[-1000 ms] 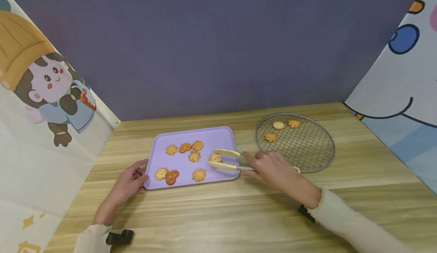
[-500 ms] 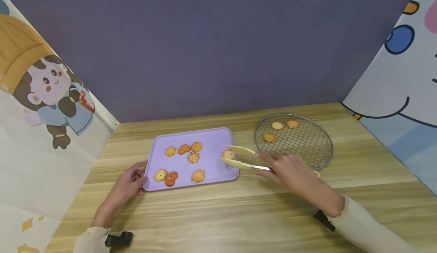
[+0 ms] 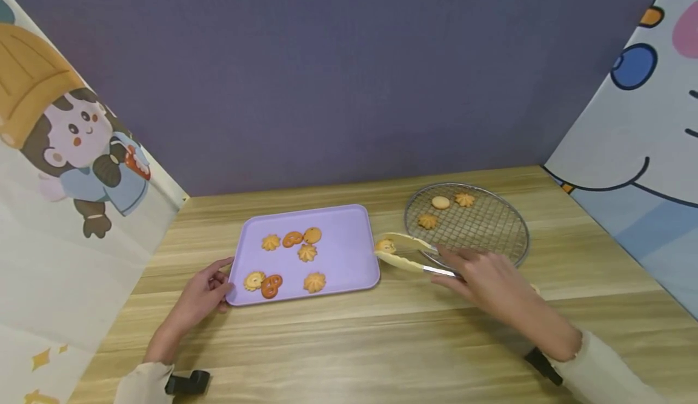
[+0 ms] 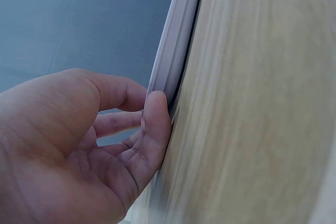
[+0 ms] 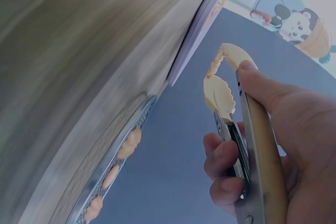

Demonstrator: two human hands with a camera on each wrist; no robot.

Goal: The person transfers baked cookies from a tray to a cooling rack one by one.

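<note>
My right hand grips a pair of tongs with cream tips and metal arms. Between those tips a round cookie is pinched, held up off the surface just past the tray's right edge. With thumb and finger, my left hand pinches the left rim of the purple tray; the left wrist view shows this hand close up. Several cookies lie on the tray, among them a pretzel and a flower-shaped cookie. The right wrist view shows the cookie edge-on in the tongs.
An oval wire rack stands to the right of the tray, with a smooth oval cookie and two flower-shaped ones near its left and back. The wooden table meets a dark wall behind and printed panels at both sides.
My right hand has moved right with the tongs, lifting the cookie from over the tray to beyond its right edge. The left hand stays at the tray's rim.
</note>
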